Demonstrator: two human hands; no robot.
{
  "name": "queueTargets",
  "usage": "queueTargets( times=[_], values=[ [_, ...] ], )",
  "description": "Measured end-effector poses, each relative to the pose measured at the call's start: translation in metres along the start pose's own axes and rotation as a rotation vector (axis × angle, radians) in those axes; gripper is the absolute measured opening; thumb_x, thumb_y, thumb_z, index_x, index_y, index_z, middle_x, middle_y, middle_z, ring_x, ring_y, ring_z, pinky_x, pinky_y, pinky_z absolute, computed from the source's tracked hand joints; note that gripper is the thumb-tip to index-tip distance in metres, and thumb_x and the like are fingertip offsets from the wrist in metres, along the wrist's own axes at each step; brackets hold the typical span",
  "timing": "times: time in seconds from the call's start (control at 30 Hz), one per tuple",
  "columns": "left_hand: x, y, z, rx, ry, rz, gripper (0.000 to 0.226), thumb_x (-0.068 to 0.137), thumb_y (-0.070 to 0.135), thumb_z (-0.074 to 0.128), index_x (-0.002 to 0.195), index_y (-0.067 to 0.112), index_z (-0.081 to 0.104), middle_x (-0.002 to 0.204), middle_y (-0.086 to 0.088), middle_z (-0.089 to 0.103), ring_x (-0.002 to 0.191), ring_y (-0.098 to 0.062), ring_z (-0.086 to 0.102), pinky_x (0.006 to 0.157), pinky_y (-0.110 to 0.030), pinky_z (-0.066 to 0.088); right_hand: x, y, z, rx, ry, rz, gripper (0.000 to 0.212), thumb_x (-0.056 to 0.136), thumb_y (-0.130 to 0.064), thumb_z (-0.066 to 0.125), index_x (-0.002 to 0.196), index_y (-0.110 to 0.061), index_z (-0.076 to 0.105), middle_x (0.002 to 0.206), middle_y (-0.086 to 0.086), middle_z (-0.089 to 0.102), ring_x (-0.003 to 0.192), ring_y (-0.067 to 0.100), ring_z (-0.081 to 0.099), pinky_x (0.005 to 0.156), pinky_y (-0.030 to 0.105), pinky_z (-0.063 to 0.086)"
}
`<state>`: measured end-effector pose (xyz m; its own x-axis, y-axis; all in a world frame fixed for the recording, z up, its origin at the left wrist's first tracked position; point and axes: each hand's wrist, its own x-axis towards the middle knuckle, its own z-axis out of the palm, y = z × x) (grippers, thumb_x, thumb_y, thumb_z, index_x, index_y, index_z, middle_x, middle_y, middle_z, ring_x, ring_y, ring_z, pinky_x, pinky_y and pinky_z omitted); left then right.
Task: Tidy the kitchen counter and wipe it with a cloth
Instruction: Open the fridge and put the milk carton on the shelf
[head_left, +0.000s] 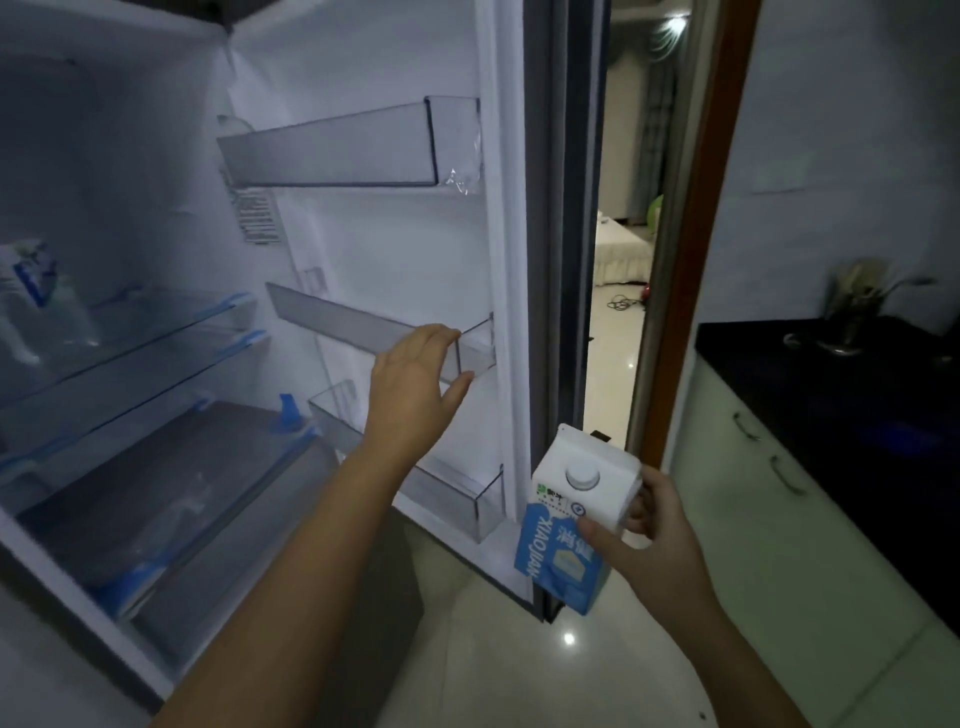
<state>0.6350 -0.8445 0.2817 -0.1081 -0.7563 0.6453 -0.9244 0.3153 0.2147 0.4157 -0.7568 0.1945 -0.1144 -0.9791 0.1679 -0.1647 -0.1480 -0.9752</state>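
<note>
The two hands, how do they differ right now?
The left hand is open, reaching at the middle door bin; the right hand has a closed grip on the milk carton. The left is raised inside the open fridge door; the right is lower, outside it. Both are bare.

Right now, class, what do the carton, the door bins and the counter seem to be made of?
Carton: coated paperboard, it seems, going by the folded gable top, printed faces and slight sheen; the round cap looks plastic.
Door bins: clear, glossy plastic; the door shows through them.
Counter: dark and polished, perhaps stone, though the dim light leaves that open.
</note>
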Motion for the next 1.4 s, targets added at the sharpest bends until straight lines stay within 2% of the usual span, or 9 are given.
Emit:
queueTargets(
  times=[0.2,0.33,0.43,0.53,0.7,0.83,1.17,1.33,1.4],
  values=[
    [0.02,0.018,0.02,0.02,0.0,0.029,0.044,0.084,0.026,0.062,0.121,0.006,0.054,0.124,-0.015,0.058,0.111,-0.032,0.054,0.094,-0.04,0.043,0.007,-0.001,-0.002,-0.006,-0.01,0.048,0.053,0.071,-0.02,0.076,0.106,-0.036,0.04,0.119,0.0,0.054,0.113,0.02,0.052,0.085,0.042,0.054],
    [0.022,0.016,0.019,0.001,-0.023,0.049,0.046,0.088,0.027,0.057,0.128,0.007,0.049,0.13,-0.014,0.054,0.118,-0.031,0.049,0.099,-0.039,0.039,0.013,-0.002,0.009,-0.043,-0.047,0.054,0.055,0.073,-0.021,0.074,0.112,-0.032,0.036,0.112,-0.008,0.052,0.105,0.012,0.053,0.061,0.016,0.052],
    [0.009,0.002,0.006,-0.078,-0.019,0.035,0.048,0.089,0.029,0.051,0.132,0.01,0.046,0.134,-0.012,0.052,0.123,-0.028,0.047,0.103,-0.039,0.036,0.017,-0.005,0.029,-0.045,-0.113,0.057,0.052,0.075,-0.018,0.072,0.109,-0.031,0.035,0.096,-0.019,0.049,0.083,-0.001,0.052,0.05,0.01,0.05],
    [-0.02,-0.03,-0.018,-0.06,0.1,-0.038,0.045,0.087,0.035,0.045,0.122,0.009,0.055,0.124,-0.011,0.059,0.114,-0.028,0.054,0.096,-0.036,0.041,0.024,-0.002,0.065,-0.011,-0.202,0.059,0.052,0.074,-0.013,0.072,0.109,-0.03,0.038,0.095,-0.023,0.049,0.087,0.001,0.054,0.053,0.01,0.052],
    [-0.098,-0.115,-0.068,0.03,0.21,-0.251,0.04,0.083,0.033,0.044,0.113,0.011,0.059,0.117,-0.01,0.062,0.107,-0.016,0.047,0.092,-0.026,0.036,0.036,0.003,0.162,-0.002,-0.366,0.057,0.051,0.072,-0.015,0.075,0.11,-0.025,0.042,0.106,-0.007,0.058,0.099,0.011,0.057,0.057,0.012,0.053],
    [-0.139,-0.189,-0.112,0.162,0.285,-0.412,0.043,0.083,0.031,0.043,0.112,0.004,0.059,0.118,-0.017,0.06,0.109,-0.021,0.046,0.096,-0.029,0.036,0.047,-0.006,0.253,0.055,-0.468,0.055,0.05,0.072,-0.009,0.074,0.109,-0.019,0.043,0.098,-0.012,0.056,0.089,0.005,0.058,0.052,0.004,0.047],
    [-0.144,-0.296,-0.166,0.372,0.581,-0.623,0.06,0.08,0.027,0.058,0.132,0.004,0.038,0.139,-0.025,0.039,0.128,-0.026,0.031,0.106,-0.03,0.026,0.099,-0.057,0.43,0.242,-0.638,-0.046,0.046,0.072,0.0,0.072,0.105,-0.02,0.046,0.1,-0.011,0.059,0.092,0.005,0.06,0.056,0.012,0.054],
    [-0.108,-0.316,-0.181,0.361,0.667,-0.644,0.071,0.08,0.042,0.047,0.139,0.009,0.025,0.145,-0.019,0.032,0.132,-0.019,0.024,0.108,-0.027,0.021,0.141,-0.107,0.498,0.331,-0.764,-0.202,0.056,0.07,-0.005,0.075,0.116,-0.019,0.046,0.107,-0.008,0.06,0.098,0.009,0.061,0.075,0.025,0.058],
    [-0.097,-0.322,-0.185,0.37,0.715,-0.616,0.07,0.08,0.04,0.047,0.139,0.009,0.025,0.143,-0.019,0.034,0.131,-0.019,0.027,0.109,-0.025,0.023,0.154,-0.128,0.525,0.398,-0.845,-0.254,0.058,0.071,-0.001,0.073,0.118,-0.018,0.045,0.112,-0.003,0.059,0.099,0.009,0.061,0.074,0.022,0.056]
  ],
)
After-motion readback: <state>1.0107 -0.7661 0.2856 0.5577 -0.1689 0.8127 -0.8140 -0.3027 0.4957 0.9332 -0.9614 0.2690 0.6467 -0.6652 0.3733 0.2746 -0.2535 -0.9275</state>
